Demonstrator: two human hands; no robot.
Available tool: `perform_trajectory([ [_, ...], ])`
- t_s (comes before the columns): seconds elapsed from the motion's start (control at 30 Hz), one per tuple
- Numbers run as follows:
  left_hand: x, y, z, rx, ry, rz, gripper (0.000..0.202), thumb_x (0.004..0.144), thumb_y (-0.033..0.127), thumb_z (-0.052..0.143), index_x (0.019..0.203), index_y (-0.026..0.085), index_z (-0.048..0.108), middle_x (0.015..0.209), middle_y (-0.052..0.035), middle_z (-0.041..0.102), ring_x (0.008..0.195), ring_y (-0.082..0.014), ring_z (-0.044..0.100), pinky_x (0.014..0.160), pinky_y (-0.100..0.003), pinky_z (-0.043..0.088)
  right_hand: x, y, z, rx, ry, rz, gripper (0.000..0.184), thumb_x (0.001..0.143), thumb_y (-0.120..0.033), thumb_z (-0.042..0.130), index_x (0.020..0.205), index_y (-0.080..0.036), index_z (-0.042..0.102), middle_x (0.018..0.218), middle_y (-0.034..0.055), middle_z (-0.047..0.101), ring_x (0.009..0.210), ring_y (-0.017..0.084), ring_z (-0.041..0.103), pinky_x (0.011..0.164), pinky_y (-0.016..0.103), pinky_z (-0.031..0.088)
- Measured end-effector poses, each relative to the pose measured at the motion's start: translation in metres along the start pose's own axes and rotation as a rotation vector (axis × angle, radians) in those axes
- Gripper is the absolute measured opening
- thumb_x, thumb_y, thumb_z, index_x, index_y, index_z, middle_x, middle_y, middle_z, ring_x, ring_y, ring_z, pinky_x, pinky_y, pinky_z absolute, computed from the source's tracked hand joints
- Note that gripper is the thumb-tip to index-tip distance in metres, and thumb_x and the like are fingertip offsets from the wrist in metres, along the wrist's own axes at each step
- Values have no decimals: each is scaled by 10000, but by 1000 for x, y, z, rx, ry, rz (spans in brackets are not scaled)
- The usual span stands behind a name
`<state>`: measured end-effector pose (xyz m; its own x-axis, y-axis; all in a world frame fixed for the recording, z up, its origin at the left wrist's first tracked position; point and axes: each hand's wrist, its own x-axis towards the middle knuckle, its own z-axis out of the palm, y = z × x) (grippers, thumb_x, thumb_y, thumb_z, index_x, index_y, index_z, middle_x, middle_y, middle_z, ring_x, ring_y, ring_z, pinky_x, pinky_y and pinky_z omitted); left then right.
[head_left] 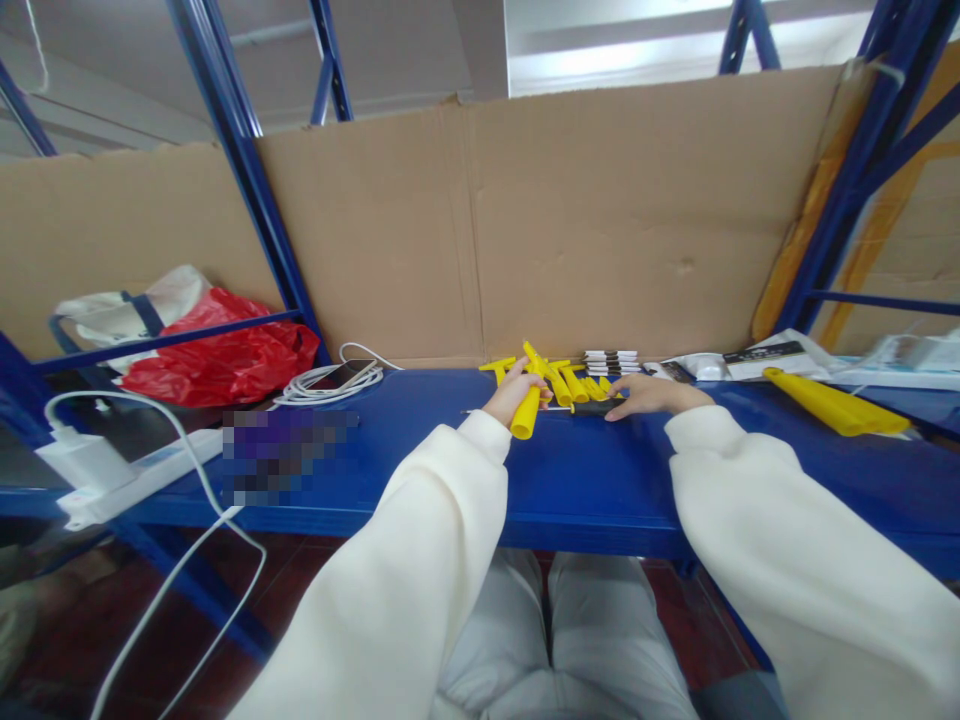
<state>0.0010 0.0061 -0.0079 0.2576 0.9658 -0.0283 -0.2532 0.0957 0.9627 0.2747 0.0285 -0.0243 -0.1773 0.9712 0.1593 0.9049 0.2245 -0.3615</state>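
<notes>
My left hand (512,393) is closed round a yellow plastic handle (527,414) that points down toward me, over the blue shelf (450,460). My right hand (651,394) lies with fingers stretched out on a thin dark tool (592,408) lying flat on the shelf. Just behind both hands sits a pile of several yellow handles (559,375). A stack of small black-and-white pieces (611,361) stands to the right of the pile. Both arms wear white sleeves.
A cardboard sheet (585,220) backs the shelf. At left lie a phone with a coiled white cable (337,380), a red bag (225,355), a white power strip (97,475). At right lie a long yellow handle (836,402) and flat packages (772,355). Blue rack posts (255,190) stand either side.
</notes>
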Motion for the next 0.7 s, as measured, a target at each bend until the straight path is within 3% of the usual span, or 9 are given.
perform_trajectory([
  [0.1,-1,0,2,-2,13,6,966,753,-39,540,1684,161,379,820,9,661,516,-127,604,460,-208,477,-10,-9,-13,12,-56,3,474,626,-554,908,979,-240,869,1146,98,828,1192,413,733,1066,479,572],
  [0.2,-1,-1,2,-13,24,16,964,744,-31,543,1676,167,393,843,-2,680,515,-126,602,461,-210,483,-19,-14,-22,123,-32,-8,476,620,-579,906,940,-232,839,1037,65,825,1120,372,741,1021,442,581],
  [0.37,1,-2,1,-19,26,23,966,743,-16,561,1672,195,403,848,-1,674,514,-119,593,458,-205,492,-29,-22,-24,629,9,89,442,578,-428,1014,855,-201,756,856,64,792,854,257,754,768,341,625],
  [0.5,4,-3,0,-16,19,38,987,754,1,594,1696,197,373,863,-10,683,542,-126,605,489,-215,507,-33,-32,-25,1000,186,180,369,677,-243,1026,819,-182,690,694,41,720,561,147,645,519,236,556],
  [0.7,4,-3,0,2,1,39,1018,737,-15,562,1713,164,339,744,26,632,509,-132,577,484,-211,481,-32,-46,-34,1290,589,223,401,833,-303,953,822,-219,560,567,-75,543,417,97,494,387,192,444],
])
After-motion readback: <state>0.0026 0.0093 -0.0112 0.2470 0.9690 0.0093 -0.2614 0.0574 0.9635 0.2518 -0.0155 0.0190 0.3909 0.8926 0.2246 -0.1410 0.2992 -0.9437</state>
